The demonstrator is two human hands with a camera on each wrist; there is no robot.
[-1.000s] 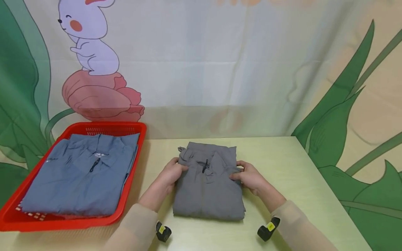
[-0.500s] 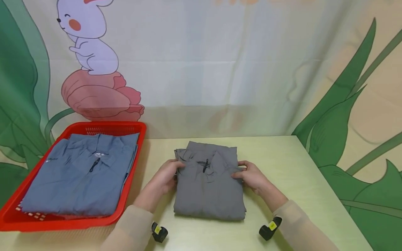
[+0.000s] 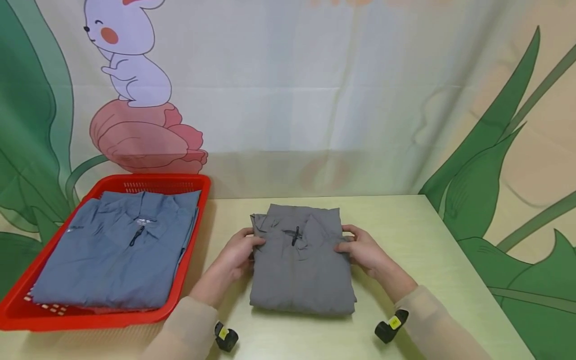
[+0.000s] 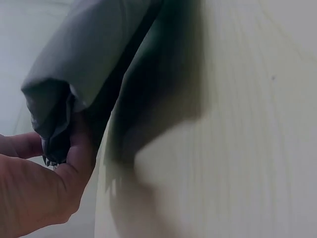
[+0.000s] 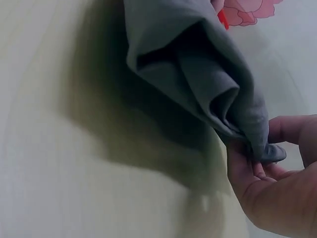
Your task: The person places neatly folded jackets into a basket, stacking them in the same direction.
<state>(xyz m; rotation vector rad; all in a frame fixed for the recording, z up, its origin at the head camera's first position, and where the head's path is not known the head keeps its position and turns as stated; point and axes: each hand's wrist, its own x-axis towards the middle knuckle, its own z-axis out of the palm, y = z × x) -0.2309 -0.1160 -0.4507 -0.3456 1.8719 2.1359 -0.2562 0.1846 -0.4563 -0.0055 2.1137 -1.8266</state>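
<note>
A folded grey jacket (image 3: pixel 299 280) with a collar and a black zipper pull (image 3: pixel 295 236) lies front side up in the middle of the head view. My left hand (image 3: pixel 238 254) pinches its left edge near the collar, thumb on top and fingers underneath. On the opposite edge, my right hand (image 3: pixel 365 250) grips the cloth the same way. In the left wrist view the folded layers of the jacket (image 4: pixel 94 54) sit between thumb and fingers. The right wrist view has the jacket's side (image 5: pixel 198 74) raised over its shadow, its folds hanging loose.
To the left stands a red plastic basket (image 3: pixel 183 270) holding a folded blue jacket (image 3: pixel 112 265) with a black zipper pull. Everything rests on a pale wooden table (image 3: pixel 387 215). Behind it hangs a printed curtain (image 3: pixel 279 100) with a rabbit and leaves.
My left hand has shifted slightly left, and the jacket's left collar corner now lies spread outward. My right hand has moved slightly right with the edge it holds. The basket has stayed put.
</note>
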